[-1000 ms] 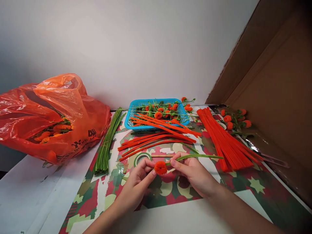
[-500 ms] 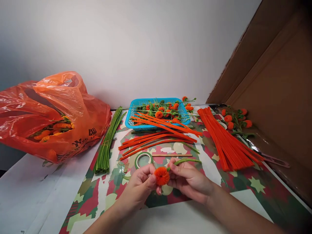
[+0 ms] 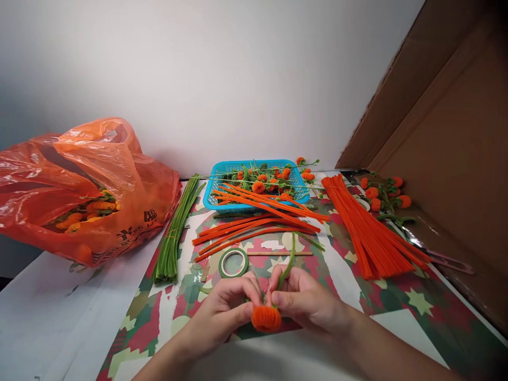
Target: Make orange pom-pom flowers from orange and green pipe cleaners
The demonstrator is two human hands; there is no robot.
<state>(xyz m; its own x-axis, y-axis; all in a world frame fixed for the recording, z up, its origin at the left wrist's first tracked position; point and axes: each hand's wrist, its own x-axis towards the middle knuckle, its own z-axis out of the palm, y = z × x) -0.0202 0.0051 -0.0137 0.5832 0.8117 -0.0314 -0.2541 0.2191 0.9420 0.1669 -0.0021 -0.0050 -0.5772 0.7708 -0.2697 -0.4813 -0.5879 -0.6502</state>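
Note:
Both my hands meet low in the middle over the patterned sheet (image 3: 416,301). My left hand (image 3: 222,309) and my right hand (image 3: 307,304) pinch a small fuzzy orange ball (image 3: 265,318) made of coiled pipe cleaner. A green pipe cleaner stem (image 3: 288,264) rises from between my fingers and points away from me. A roll of green tape (image 3: 233,263) lies just beyond my left hand, with a thin wooden stick (image 3: 280,253) beside it.
A blue basket (image 3: 216,182) of orange balls on green stems stands at the back. Loose orange pipe cleaners (image 3: 257,222), a thick orange bundle (image 3: 369,227) and a green bundle (image 3: 174,233) lie around it. An orange plastic bag (image 3: 79,185) sits left, cardboard (image 3: 448,132) right.
My hands have drawn toward me and lowered the orange ball. The green stem, which lay pointing right, now stands pointing away from me.

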